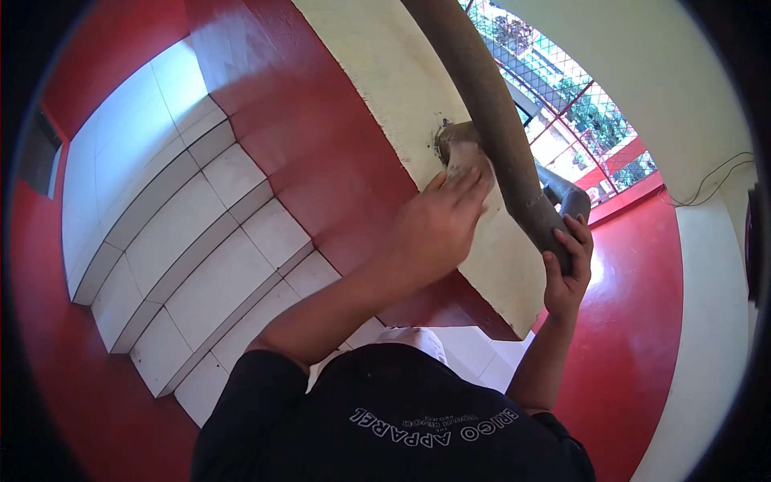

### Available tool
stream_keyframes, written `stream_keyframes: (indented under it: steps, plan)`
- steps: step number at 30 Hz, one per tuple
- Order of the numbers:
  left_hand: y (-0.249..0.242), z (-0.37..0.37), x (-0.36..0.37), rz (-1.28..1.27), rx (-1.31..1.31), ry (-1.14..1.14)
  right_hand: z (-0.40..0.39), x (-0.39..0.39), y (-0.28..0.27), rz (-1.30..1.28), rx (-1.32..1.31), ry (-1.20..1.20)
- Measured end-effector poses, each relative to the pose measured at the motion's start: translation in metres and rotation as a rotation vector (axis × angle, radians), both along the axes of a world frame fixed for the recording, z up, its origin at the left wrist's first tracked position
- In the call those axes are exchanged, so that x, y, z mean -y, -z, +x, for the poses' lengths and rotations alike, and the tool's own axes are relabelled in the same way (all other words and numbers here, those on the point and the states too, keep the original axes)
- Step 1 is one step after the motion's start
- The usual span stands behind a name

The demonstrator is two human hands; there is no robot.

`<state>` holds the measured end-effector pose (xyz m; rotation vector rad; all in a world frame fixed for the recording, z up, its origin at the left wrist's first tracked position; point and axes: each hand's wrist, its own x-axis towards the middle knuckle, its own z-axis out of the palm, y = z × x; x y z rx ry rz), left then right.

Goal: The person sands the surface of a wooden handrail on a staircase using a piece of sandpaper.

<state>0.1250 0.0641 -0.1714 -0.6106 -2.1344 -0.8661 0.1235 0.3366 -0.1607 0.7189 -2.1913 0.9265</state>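
My left hand (446, 213) is closed, its fingers pressing a pale thin sheet (467, 154) against the short wall bracket (458, 132) of a handrail. Whether the sheet is cloth or sandpaper I cannot tell. The brown-grey handrail (502, 120) slants down from the top and bends at its lower end. Around that lower end my right hand (570, 269) is wrapped, thumb on the near left side and fingers over the right. Behind the bracket, the cream wall top (393, 88) has chipped, dark marks where the metal enters.
White tiled steps (209, 233) run along the left, beside a red-painted wall face (321, 120). A meshed window (578, 104) is at the upper right, above more red wall (634, 297). A thin black wire (711, 189) hangs on the right wall.
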Motion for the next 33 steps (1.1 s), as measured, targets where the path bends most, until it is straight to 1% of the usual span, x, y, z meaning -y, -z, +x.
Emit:
stream_keyframes:
  steps: [3,5,6,8,9,10,12,15,16,18,20,21,22,24,26,28,31,32,33]
  plan:
    - [0.023,0.046,0.042,0.044,-0.094,-0.120,0.005,-0.001,-0.001,0.013,0.009,0.007]
    - [0.056,0.077,0.089,0.124,-0.005,-0.199,0.004,-0.001,0.000,0.011,-0.007,0.018]
    - [0.081,0.096,0.116,0.116,0.068,-0.306,0.002,-0.001,0.000,0.011,-0.010,0.020]
    - [0.147,0.156,0.178,0.506,0.323,-0.528,0.004,-0.002,0.000,0.021,-0.009,0.025]
    - [0.166,0.173,0.191,0.705,0.454,-0.635,0.005,-0.001,0.001,0.017,-0.002,0.040]
    - [0.161,0.179,0.191,0.726,0.286,-0.632,0.007,-0.002,0.001,0.009,0.003,0.039]
    - [0.173,0.208,0.202,0.823,0.255,-0.768,0.005,-0.003,0.002,-0.004,0.011,0.030]
    - [0.191,0.228,0.210,0.967,0.317,-0.844,0.002,-0.004,0.004,-0.012,-0.005,0.033]
    - [0.183,0.223,0.204,0.912,0.412,-0.866,0.003,-0.005,0.005,-0.006,-0.010,0.034]
    - [0.177,0.201,0.187,0.892,0.361,-0.679,0.001,-0.004,0.006,0.004,-0.024,0.038]
    - [0.160,0.179,0.160,0.772,0.414,-0.538,0.004,-0.002,0.002,0.019,-0.018,0.052]
    - [0.142,0.167,0.146,0.614,0.427,-0.454,0.011,0.009,-0.001,-0.044,0.021,0.110]
    - [0.124,0.158,0.133,0.457,0.443,-0.362,0.021,0.028,-0.006,-0.110,0.039,0.229]
    - [0.099,0.143,0.113,0.168,0.421,-0.154,0.050,0.044,0.001,0.287,-0.313,0.377]
    - [0.086,0.134,0.094,0.089,0.349,0.022,0.082,0.070,0.029,0.143,-0.186,-0.068]
    - [0.079,0.126,0.084,0.088,0.242,0.092,0.103,0.121,0.010,0.117,0.047,-0.325]
    - [0.073,0.113,0.081,0.061,0.138,0.150,0.104,0.143,0.052,-0.101,0.210,-0.446]
    - [0.070,0.110,0.081,0.051,0.114,0.159,0.104,0.140,0.051,-0.100,0.230,-0.420]
    - [0.060,0.111,0.078,0.076,0.156,0.134,0.100,0.136,0.048,-0.100,0.252,-0.396]
